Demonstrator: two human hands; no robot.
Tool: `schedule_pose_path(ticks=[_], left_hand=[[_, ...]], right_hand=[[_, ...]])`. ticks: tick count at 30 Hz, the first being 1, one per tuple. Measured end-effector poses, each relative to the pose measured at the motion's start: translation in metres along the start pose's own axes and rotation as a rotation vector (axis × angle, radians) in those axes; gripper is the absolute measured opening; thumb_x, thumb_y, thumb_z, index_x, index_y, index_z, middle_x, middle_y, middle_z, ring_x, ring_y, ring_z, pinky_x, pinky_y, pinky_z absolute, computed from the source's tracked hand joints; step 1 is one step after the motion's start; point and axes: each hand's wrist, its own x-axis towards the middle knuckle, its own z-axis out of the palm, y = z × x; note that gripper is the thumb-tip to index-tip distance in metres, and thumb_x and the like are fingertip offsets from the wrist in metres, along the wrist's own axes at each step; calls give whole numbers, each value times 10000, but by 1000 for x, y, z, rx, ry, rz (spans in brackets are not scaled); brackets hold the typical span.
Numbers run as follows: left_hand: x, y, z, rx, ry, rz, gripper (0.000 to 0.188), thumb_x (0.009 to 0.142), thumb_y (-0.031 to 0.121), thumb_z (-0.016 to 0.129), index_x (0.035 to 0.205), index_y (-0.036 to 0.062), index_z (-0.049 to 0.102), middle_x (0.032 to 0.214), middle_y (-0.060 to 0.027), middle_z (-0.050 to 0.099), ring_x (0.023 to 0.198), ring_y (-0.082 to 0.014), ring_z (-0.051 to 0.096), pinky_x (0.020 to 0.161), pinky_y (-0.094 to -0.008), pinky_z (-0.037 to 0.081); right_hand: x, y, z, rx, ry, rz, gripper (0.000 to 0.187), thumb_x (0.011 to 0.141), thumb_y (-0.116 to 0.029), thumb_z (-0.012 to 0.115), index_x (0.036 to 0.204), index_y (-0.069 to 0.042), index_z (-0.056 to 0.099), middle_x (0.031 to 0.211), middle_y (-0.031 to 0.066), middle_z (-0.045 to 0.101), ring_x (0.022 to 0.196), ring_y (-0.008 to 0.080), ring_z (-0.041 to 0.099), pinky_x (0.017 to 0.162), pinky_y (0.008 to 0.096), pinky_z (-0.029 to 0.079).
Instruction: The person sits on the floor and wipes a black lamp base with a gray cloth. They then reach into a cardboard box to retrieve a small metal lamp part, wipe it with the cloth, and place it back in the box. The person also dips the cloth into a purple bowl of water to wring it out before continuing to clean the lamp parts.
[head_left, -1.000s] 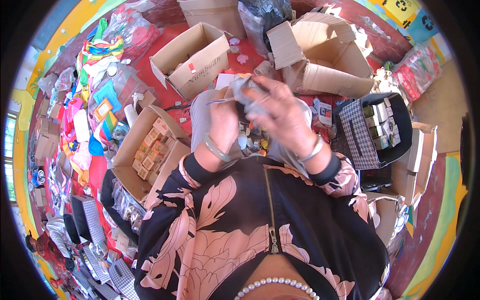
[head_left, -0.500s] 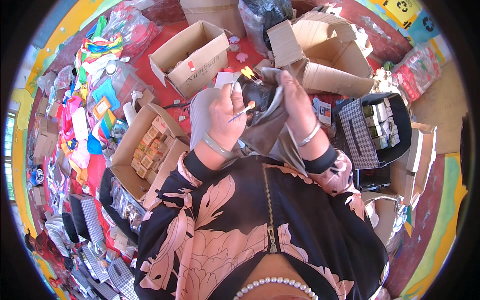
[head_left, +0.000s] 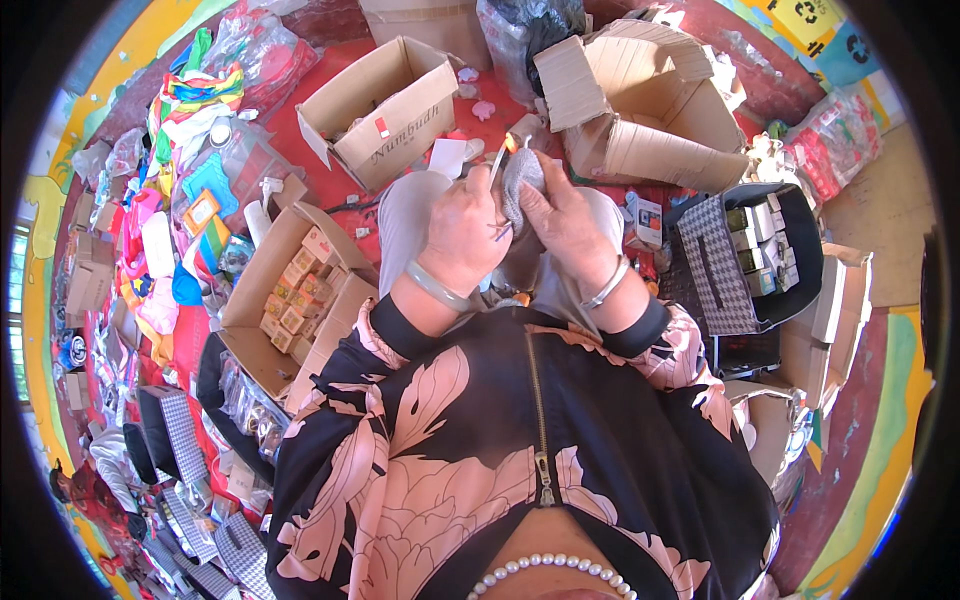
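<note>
Over my lap, my left hand (head_left: pixel 463 232) is closed around thin stick-like pieces whose kind I cannot make out. One orange tip (head_left: pixel 512 143) shows above the fingers, and a thin bluish end pokes out by the knuckles. Close beside it, my right hand (head_left: pixel 572 230) grips a bunched grey cloth (head_left: pixel 520 182) between thumb and fingers. The cloth is pressed against the pieces in my left hand, and part of it hangs between my knees. Both hands nearly touch.
An open carton (head_left: pixel 375 155) and a torn, larger carton (head_left: pixel 670 150) stand ahead. Small boxes fill a carton (head_left: pixel 240 318) at my left. A checked fabric bin (head_left: pixel 708 275) with boxes sits at my right. Colourful cloths and bags (head_left: pixel 160 240) lie far left on the red floor covering.
Both hands have come closer together. The grey cloth, spread wider before, is now bunched around the pieces. The yellow-orange tips and the dark thing between the hands are now mostly covered.
</note>
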Motion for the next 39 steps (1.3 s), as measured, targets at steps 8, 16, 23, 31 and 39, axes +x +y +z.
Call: schedule_pose_path(ticks=[8,16,23,31,39], left_hand=[[2,-1,-5,-665,-198,-127,342,863,201,508,1096,-44,460,852,-205,595,809,-337,592,703,-364,461],[11,-6,-2,-785,-251,-395,419,928,338,481,1121,-34,492,878,-58,559,811,-131,527,720,-257,434],[12,-25,7,-1779,-135,-896,277,934,230,467,1076,-4,504,975,-94,598,882,-177,597,791,-317,499],[18,-20,3,-1998,-175,-1040,232,933,231,463,1021,26,529,945,-93,610,837,-201,608,763,-328,511],[1,-19,11,-2033,-9,-911,262,921,202,452,1072,1,527,1035,-101,597,943,-185,583,839,-329,475]], right_hand=[[0,-5,-16,-172,125,-126,463,807,-171,565,1206,10,416,1058,281,538,950,402,549,814,420,441],[-3,-2,-13,-308,280,-269,349,792,-87,549,1124,-16,470,731,240,588,709,423,585,643,434,484],[19,31,-60,765,251,208,205,899,-71,473,1083,5,519,902,51,608,779,135,588,722,243,478],[1,2,-47,-247,88,-450,486,736,-139,666,1194,-71,518,1154,152,539,1003,264,557,866,340,441],[0,8,-14,51,136,-283,349,785,-105,645,1124,-70,566,893,78,620,811,159,595,741,270,465]])
